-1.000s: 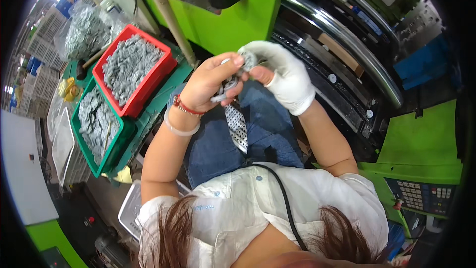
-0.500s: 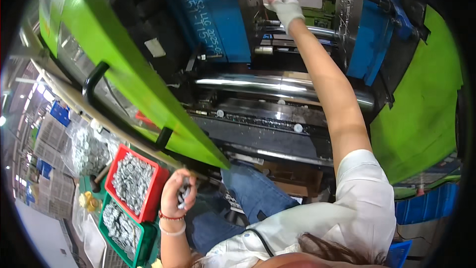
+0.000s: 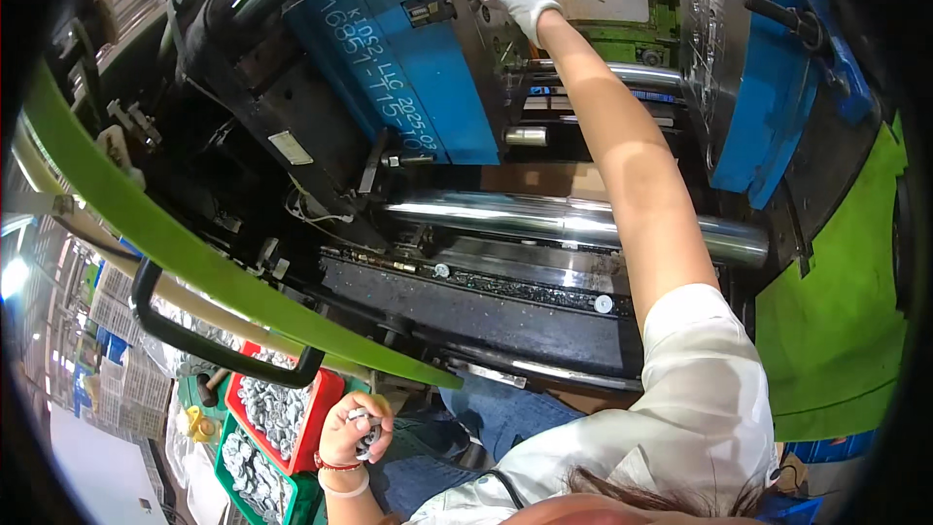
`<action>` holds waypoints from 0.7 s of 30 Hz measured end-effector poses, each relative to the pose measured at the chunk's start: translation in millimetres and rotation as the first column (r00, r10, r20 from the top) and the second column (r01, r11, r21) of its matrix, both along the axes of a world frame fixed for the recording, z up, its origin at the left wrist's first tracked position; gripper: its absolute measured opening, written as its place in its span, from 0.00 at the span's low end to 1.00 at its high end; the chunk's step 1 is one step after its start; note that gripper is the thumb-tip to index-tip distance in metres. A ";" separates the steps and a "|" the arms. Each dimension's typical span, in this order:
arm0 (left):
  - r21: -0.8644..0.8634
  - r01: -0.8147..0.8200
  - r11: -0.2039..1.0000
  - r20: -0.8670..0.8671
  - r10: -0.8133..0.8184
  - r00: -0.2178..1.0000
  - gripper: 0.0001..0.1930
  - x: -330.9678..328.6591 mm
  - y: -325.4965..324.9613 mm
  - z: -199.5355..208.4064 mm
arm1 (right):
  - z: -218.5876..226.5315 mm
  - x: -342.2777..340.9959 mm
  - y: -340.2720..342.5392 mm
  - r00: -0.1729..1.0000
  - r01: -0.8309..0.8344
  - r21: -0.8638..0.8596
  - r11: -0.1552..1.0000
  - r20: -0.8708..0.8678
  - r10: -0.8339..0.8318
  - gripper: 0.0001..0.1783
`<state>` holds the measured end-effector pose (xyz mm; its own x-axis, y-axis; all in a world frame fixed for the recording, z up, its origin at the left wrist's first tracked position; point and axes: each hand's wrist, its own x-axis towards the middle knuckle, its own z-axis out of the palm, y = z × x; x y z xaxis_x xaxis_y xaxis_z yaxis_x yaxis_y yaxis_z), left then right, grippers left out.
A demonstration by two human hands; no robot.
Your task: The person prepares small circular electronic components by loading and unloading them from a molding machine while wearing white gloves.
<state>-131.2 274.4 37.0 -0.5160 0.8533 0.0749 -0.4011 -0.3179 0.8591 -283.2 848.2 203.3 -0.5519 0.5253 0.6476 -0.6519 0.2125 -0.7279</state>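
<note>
My left hand (image 3: 350,431), bare with a red bracelet and a pale band at the wrist, is closed around several small grey ring-like metal parts (image 3: 368,435). It is low, just right of the red bin (image 3: 325,410). My right arm reaches far forward between the two halves of a mould. In a white glove with bare fingertips, my right hand (image 3: 525,2) has its fingers pinched together at the steel face of the left mould half (image 3: 468,24). That face has round cavities. What those fingertips hold, if anything, is too small to make out. The right mould half (image 3: 702,39) stands apart, across the gap.
Grey metal parts fill the red bin and the green bin (image 3: 288,486). A green machine door with a black handle (image 3: 219,355) curves along the left. Thick shiny bars (image 3: 544,219) cross below my right arm. Two pale round pieces lie on the dark ledge (image 3: 486,316).
My right hand has moved left, up to the left mould half's face. My left hand still holds the metal parts. The view has shifted, and the green door sits farther left and lower in it.
</note>
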 end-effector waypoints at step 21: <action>-0.068 0.034 0.997 -0.006 -0.035 0.999 0.11 -0.4 12.6 -0.6 | 7.2 -27.6 29.1 0.916 0.378 0.263 0.888 0.031 -0.400 0.17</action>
<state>-131.7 287.0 36.4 -0.4859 0.8738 0.0198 -0.4049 -0.2451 0.8809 -310.8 877.3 210.5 -0.3932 0.5382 0.7455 -0.4200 0.6161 -0.6663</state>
